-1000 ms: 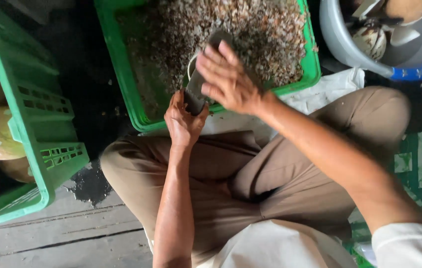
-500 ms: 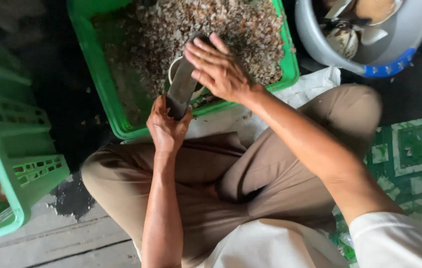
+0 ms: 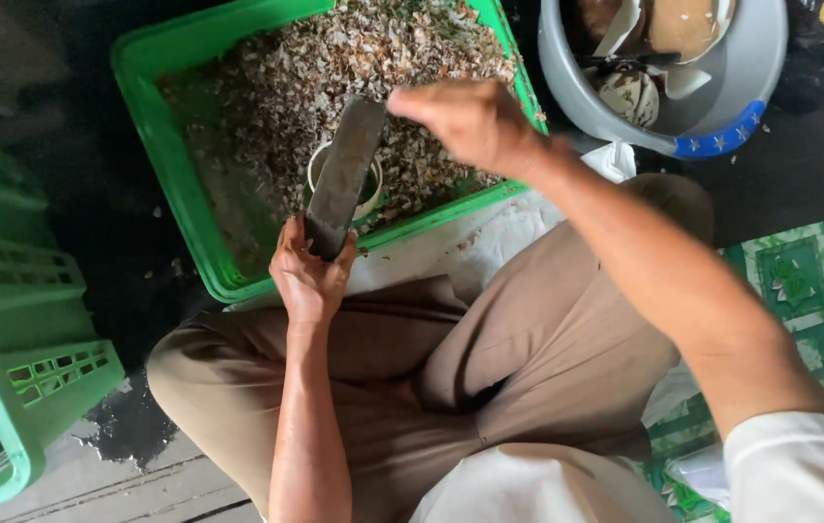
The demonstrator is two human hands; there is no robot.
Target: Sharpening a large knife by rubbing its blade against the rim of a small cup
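Left hand [image 3: 307, 278] is what I see first: it is closed around the lower end of a broad, dark blade [image 3: 342, 177], thumb and fingers wrapped about it, and the blade rises from the fist and leans away from me over the near wall of a green crate [image 3: 172, 194]. My right hand [image 3: 475, 124] is up above the crate, just to the right of the blade's top end; it is blurred, the fingers look loosely curled and pointing toward the blade tip, and I cannot tell whether it holds anything or touches the metal.

Inside the crate lies a deep heap of broken shell bits [image 3: 335, 68], brown and grey, filling most of the floor. A small white ring-shaped cup [image 3: 369, 190] sits among them, partly hidden behind the blade.

Beyond the crate, at upper right, I see a grey basin with a blue band [image 3: 722, 116], holding larger curved shell pieces and a round speckled lump. On the left edge stands a second green slatted basket [image 3: 15, 329], well apart from both hands. Below the hands are my knees in tan trousers [image 3: 451, 368], with a crumpled white cloth [image 3: 489, 232] lying between the crate and my lap. A green patterned mat [image 3: 799, 281] shows at right.
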